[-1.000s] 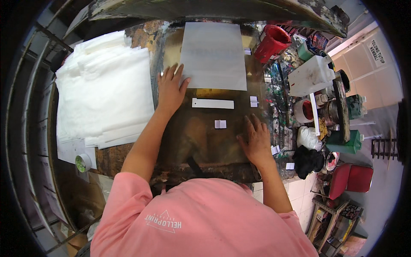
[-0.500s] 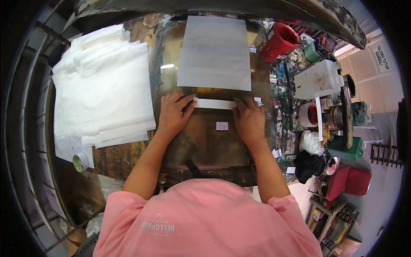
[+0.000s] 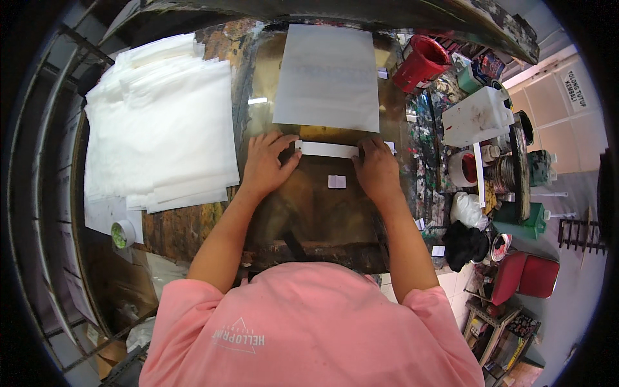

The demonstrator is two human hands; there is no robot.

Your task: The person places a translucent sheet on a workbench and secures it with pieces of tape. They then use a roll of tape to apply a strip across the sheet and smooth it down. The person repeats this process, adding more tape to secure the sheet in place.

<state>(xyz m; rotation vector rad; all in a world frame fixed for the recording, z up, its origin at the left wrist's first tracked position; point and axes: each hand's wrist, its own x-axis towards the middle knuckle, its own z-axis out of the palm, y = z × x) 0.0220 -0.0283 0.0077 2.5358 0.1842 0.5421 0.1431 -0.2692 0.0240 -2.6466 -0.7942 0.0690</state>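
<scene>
A narrow white strip (image 3: pixel 327 149) lies crosswise on the shiny, brownish glass-like tabletop (image 3: pixel 303 213), between my hands. My left hand (image 3: pixel 265 162) has thumb and forefinger at the strip's left end, one on each side of it. At the right end, my right hand (image 3: pixel 378 169) grips the strip with bent fingers; the fingertips are partly hidden. Just beyond the strip lies a translucent whitish sheet (image 3: pixel 327 77), flat and apart from it. A small pale folded tab (image 3: pixel 336 182) sits on the surface nearer to me.
To the left rises a large stack of white sheets (image 3: pixel 161 129), with a tape roll (image 3: pixel 122 234) near its front. At right stand a red bucket (image 3: pixel 420 63), a stained white jerrycan (image 3: pixel 476 117) and a black cloth (image 3: pixel 465 245). A dark frame (image 3: pixel 412 19) overhangs the far edge.
The whole view has shifted slightly. My left thumb and forefinger have spread a little further apart at the strip's end; the strip stays between both hands.
</scene>
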